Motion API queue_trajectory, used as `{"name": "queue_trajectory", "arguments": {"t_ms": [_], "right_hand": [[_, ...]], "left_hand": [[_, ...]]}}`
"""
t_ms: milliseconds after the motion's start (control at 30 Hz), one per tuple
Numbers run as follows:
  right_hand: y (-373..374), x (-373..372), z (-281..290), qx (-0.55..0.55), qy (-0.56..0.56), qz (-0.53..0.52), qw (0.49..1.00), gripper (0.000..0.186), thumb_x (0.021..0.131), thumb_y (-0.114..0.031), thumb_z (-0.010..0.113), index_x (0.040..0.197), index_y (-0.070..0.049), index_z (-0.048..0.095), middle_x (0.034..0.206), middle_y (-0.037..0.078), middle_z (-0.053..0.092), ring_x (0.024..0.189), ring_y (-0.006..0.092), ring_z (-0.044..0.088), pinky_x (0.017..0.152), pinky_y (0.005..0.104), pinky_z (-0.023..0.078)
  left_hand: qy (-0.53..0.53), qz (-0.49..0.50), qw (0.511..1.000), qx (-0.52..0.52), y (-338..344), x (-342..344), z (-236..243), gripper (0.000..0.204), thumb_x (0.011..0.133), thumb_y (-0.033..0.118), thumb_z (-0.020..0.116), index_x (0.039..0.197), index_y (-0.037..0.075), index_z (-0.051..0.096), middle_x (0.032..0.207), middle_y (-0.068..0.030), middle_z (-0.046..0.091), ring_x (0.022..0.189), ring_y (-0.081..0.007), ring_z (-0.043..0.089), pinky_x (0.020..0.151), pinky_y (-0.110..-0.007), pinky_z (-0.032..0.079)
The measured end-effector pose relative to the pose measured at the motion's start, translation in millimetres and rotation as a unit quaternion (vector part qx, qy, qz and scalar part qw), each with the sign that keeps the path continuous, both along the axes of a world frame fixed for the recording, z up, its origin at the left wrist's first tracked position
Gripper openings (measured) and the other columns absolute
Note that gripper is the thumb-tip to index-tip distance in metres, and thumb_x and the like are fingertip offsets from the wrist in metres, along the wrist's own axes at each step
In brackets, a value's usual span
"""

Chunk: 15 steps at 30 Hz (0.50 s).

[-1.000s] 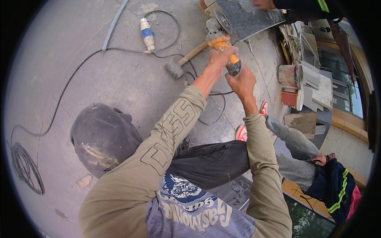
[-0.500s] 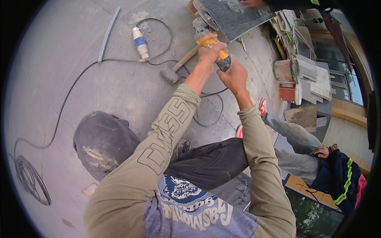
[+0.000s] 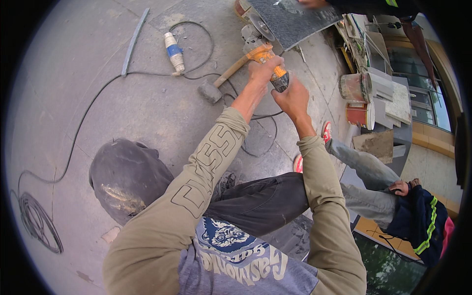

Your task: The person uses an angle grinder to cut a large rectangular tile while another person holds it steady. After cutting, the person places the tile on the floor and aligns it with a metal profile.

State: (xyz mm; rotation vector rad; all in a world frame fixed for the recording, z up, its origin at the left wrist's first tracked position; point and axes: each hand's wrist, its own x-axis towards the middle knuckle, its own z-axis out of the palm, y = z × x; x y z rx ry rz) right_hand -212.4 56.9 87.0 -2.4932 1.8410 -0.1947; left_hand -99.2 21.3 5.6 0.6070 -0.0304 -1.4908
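Note:
Both arms reach forward to an orange and grey angle grinder (image 3: pixel 258 51). My left hand (image 3: pixel 263 73) is wrapped round its orange body, and my right hand (image 3: pixel 293 94) grips the dark rear end. The round disc (image 3: pixel 261 27) is at the left edge of a dark grey stone slab (image 3: pixel 295 22); whether it touches the edge I cannot tell. Just left of my left hand lies a hammer (image 3: pixel 211 90) with a wooden handle, on the concrete. A black cable (image 3: pixel 268 116) loops on the floor below the grinder.
A white and blue cable connector (image 3: pixel 174 53) and a metal strip (image 3: pixel 134 44) lie at the left. Buckets (image 3: pixel 360 115) and stacked boards (image 3: pixel 393 101) stand on the right. Another person's legs (image 3: pixel 366 162) are at the right; a co-worker's hand (image 3: pixel 314 4) is over the slab.
The grinder and both my hands have shifted slightly to the right and nearer to me. My grip on it is the same.

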Motion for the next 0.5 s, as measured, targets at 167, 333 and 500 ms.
{"name": "queue_trajectory", "arguments": {"t_ms": [167, 333, 500], "right_hand": [[7.9, -19.8, 0.6, -0.021, -0.014, 0.020, 0.999, 0.055, 0.074, -0.022, 0.082, 0.125, -0.011, 0.066, 0.101, 0.018, 0.078, 0.095, 0.0458, 0.074, 0.081, 0.0531, 0.058], [5.6, -18.8, 0.9, -0.027, -0.017, 0.027, 0.999, 0.055, 0.074, -0.022, 0.082, 0.125, -0.011, 0.065, 0.101, 0.019, 0.078, 0.094, 0.0456, 0.074, 0.080, 0.0529, 0.058], [-2.6, -7.5, 2.8, -0.016, -0.008, 0.016, 1.000, 0.053, 0.074, -0.022, 0.082, 0.123, -0.010, 0.066, 0.101, 0.020, 0.078, 0.093, 0.0454, 0.074, 0.079, 0.0530, 0.058]], "left_hand": [[0.008, 0.020, 1.000, 0.018, 15.7, -19.1, 7.2, 0.035, 0.077, 0.014, 0.088, 0.104, 0.002, 0.070, 0.092, -0.0075, 0.073, 0.077, -0.0176, 0.072, 0.072, -0.033, 0.058], [-0.004, 0.013, 1.000, 0.010, 11.2, -15.8, 6.8, 0.033, 0.077, 0.014, 0.088, 0.102, 0.002, 0.071, 0.090, -0.0070, 0.074, 0.076, -0.0175, 0.072, 0.072, -0.033, 0.058], [0.003, 0.017, 1.000, -0.003, 0.7, -5.4, 8.7, 0.030, 0.081, 0.014, 0.086, 0.103, 0.002, 0.070, 0.093, -0.0094, 0.076, 0.076, -0.0189, 0.075, 0.068, -0.033, 0.060]]}}
